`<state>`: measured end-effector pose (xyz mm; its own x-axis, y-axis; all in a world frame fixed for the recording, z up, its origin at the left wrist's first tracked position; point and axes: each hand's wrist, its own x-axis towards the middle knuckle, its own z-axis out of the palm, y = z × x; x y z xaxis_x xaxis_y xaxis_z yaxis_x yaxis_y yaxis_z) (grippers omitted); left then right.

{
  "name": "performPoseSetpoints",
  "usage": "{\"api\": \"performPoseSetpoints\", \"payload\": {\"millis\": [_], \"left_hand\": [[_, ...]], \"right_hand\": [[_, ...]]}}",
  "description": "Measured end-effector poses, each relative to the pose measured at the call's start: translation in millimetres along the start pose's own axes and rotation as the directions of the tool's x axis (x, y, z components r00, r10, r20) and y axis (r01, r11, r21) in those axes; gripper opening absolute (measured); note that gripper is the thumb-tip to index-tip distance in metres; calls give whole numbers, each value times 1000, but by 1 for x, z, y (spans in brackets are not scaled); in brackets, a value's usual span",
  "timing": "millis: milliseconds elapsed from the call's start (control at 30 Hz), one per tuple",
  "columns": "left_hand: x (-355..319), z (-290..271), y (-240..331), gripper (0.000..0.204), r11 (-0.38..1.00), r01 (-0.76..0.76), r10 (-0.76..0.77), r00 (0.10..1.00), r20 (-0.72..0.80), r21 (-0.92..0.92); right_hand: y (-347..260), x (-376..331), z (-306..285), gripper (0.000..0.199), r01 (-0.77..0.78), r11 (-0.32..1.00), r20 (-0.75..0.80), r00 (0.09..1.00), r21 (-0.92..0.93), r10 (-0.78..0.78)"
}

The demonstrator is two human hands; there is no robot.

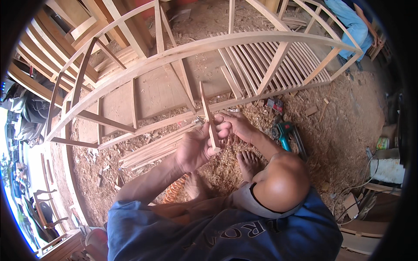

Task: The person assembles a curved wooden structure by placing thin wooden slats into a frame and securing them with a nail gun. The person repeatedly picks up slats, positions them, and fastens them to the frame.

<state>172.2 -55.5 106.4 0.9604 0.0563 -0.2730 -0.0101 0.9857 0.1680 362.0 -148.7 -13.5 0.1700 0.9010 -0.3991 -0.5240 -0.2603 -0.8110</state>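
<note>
Head view: a thin, flat slat of pale raw wood [208,117] stands nearly upright, its lower end gripped in the left hand [193,150], fingers curled around it. The right hand [235,125] pinches the slat's middle from the right, forearm bent in. Behind rises a curved wooden frame [183,54] with slender spindles. Shavings [335,130] cover the ground; a teal power tool [284,132] lies just right.

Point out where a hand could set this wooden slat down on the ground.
Freest: the shavings-covered ground right of the teal power tool, bordered by the slatted frame. Crowded: the slat pile left of the left hand, and around the bare feet.
</note>
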Motion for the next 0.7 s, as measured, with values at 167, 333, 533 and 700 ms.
{"api": "performPoseSetpoints", "payload": {"millis": [167,333,533,700], "left_hand": [[2,4,4,49,1000,6,-6,1000,-6,-31],[2,2,4,48,999,-8,5,999,-54,-42],[5,-11,-1,41,999,34,-34,999,23,6],[9,-14,-20,40,898,153,-101,984,-145,413]], "right_hand": [[-10,-7,6,35,37,997,-1,999,-61,-37],[-13,-9,7,29,37,998,-21,999,-42,-38],[-8,-7,3,26,28,999,-76,997,-33,-31],[-7,-8,-1,36,3,992,29,1000,128,-7]]}}
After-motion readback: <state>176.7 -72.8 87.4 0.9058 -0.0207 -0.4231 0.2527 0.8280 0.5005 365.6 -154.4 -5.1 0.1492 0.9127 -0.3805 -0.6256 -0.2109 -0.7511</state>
